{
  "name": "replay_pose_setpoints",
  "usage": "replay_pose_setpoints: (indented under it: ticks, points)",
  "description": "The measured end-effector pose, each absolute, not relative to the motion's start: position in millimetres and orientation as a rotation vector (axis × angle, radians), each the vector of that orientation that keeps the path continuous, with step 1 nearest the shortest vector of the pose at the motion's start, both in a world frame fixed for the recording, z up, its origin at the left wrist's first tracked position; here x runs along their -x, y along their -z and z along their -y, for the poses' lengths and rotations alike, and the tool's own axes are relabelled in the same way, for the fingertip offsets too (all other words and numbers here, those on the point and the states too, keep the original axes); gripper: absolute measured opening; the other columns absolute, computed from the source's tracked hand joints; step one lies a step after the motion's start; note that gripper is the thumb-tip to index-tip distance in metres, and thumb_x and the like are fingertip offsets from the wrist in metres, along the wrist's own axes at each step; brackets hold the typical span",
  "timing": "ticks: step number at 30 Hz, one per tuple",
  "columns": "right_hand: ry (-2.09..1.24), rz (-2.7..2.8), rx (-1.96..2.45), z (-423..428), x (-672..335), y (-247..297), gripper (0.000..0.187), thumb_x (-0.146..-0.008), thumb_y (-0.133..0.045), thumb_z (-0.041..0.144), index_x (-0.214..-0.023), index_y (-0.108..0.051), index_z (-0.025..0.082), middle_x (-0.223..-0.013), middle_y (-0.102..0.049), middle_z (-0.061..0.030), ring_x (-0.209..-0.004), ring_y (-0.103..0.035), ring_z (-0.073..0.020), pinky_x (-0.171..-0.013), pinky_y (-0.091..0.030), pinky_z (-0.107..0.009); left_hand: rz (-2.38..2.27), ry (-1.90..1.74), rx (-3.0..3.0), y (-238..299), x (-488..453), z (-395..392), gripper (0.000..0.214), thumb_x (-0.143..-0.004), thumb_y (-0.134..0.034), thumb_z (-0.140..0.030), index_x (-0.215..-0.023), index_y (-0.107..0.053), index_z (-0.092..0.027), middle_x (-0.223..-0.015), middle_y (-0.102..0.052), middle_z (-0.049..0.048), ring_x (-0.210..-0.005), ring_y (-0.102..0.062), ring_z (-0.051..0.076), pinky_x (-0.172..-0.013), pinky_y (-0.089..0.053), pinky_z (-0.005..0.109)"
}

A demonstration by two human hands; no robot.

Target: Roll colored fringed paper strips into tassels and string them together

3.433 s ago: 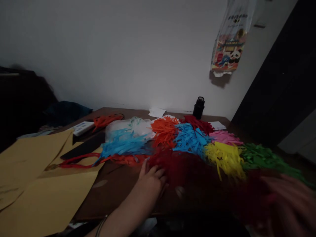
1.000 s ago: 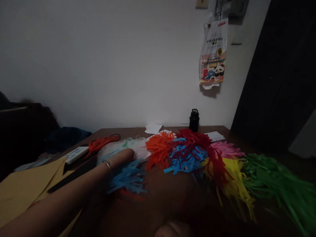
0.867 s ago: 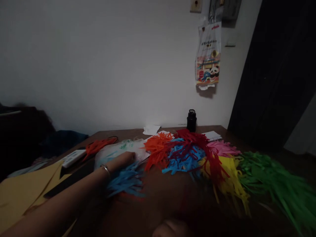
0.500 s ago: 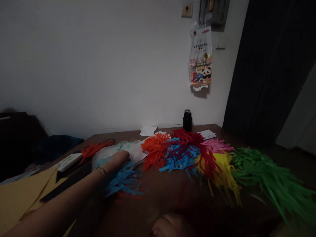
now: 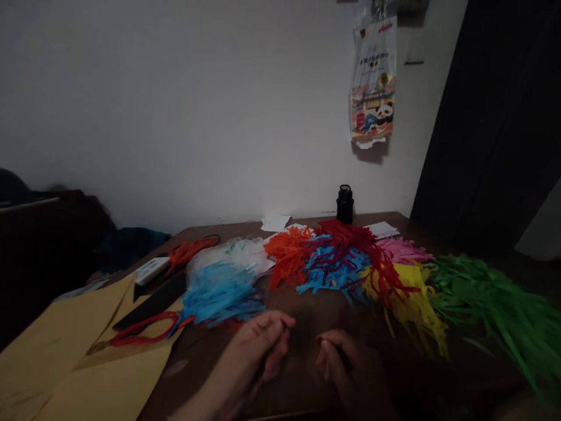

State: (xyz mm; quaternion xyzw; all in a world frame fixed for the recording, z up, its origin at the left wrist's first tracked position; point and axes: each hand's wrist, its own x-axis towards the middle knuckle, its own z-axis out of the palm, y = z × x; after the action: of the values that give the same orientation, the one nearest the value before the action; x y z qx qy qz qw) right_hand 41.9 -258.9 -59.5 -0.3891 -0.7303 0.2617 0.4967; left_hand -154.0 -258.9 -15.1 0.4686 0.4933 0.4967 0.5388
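Near the table's front edge my left hand [image 5: 258, 345] is closed, thumb and fingertips pressed together. Facing it across a short gap, my right hand [image 5: 348, 365] also pinches thumb against forefinger. Anything between the fingertips of either hand is too small and dark to make out. Just beyond my left hand lies a bundle of light-blue paper strips [image 5: 221, 292], partly on a clear plastic bag [image 5: 236, 251]. Red-handled scissors [image 5: 146, 330] rest to the left. Ahead of my right hand are yellow strips [image 5: 414, 292] and dark red strips [image 5: 350, 240].
Orange strips [image 5: 289, 251], more blue strips [image 5: 335, 269], pink strips [image 5: 405, 250] and green strips [image 5: 495, 304] spread across the table. Yellow-brown paper sheets [image 5: 83, 351] lie left. A black bottle [image 5: 345, 206] stands by the wall; a white power strip [image 5: 152, 268] sits farther left.
My left hand has drawn back from the light-blue strips toward my right hand, uncovering the scissors. My right hand has come up farther into view. The whole view has shifted slightly.
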Motion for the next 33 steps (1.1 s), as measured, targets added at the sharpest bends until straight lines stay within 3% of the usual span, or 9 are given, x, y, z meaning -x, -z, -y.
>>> replay_pose_setpoints:
  ticks: [4,9,18,27,33]
  points:
    - [-0.682,1.785,0.951,265,-41,57,0.019,-0.092,-0.049,0.026,-0.089,-0.068,0.023,-0.073,-0.072,0.0028,-0.062,-0.068,-0.0104,-0.061,-0.05,-0.014,-0.902,-1.182,-0.84,48,124,287,0.042,-0.071,-0.079,-0.054,-0.086,-0.064,-0.018,-0.061,-0.064,-0.0029,-0.034,-0.037,0.001,-0.034,-0.024,0.013]
    - [-0.602,1.908,0.854,268,-37,64,0.02,-0.094,-0.047,0.023,-0.087,-0.066,0.024,-0.074,-0.071,0.0033,-0.066,-0.067,-0.009,-0.066,-0.048,-0.014,-0.827,-1.178,-0.892,59,129,285,0.036,-0.075,-0.078,-0.05,-0.085,-0.068,-0.017,-0.06,-0.067,-0.0008,-0.038,-0.049,0.004,-0.038,-0.034,0.012]
    - [-0.496,2.006,0.825,268,-33,65,0.025,-0.096,-0.043,0.023,-0.083,-0.064,0.024,-0.072,-0.072,0.0013,-0.063,-0.068,-0.0104,-0.062,-0.049,-0.015,-0.893,-1.194,-0.917,59,132,288,0.04,-0.073,-0.077,-0.055,-0.084,-0.069,-0.017,-0.06,-0.067,-0.0009,-0.036,-0.049,0.004,-0.04,-0.034,0.015]
    - [-0.52,1.963,0.816,268,-30,61,0.019,-0.093,-0.048,0.02,-0.081,-0.061,0.024,-0.066,-0.069,0.0056,-0.055,-0.064,-0.007,-0.056,-0.046,-0.011,-0.894,-1.208,-0.982,61,134,293,0.039,-0.075,-0.075,-0.055,-0.087,-0.068,-0.018,-0.062,-0.066,-0.0013,-0.037,-0.048,0.004,-0.04,-0.034,0.015]
    - [-0.32,2.054,0.771,267,-30,66,0.021,-0.096,-0.046,0.023,-0.081,-0.061,0.023,-0.066,-0.068,0.0028,-0.057,-0.065,-0.01,-0.058,-0.046,-0.016,-0.979,-1.216,-1.119,69,137,296,0.039,-0.08,-0.069,-0.057,-0.088,-0.068,-0.019,-0.052,-0.057,-0.0042,-0.041,-0.048,0.007,-0.044,-0.037,0.017]
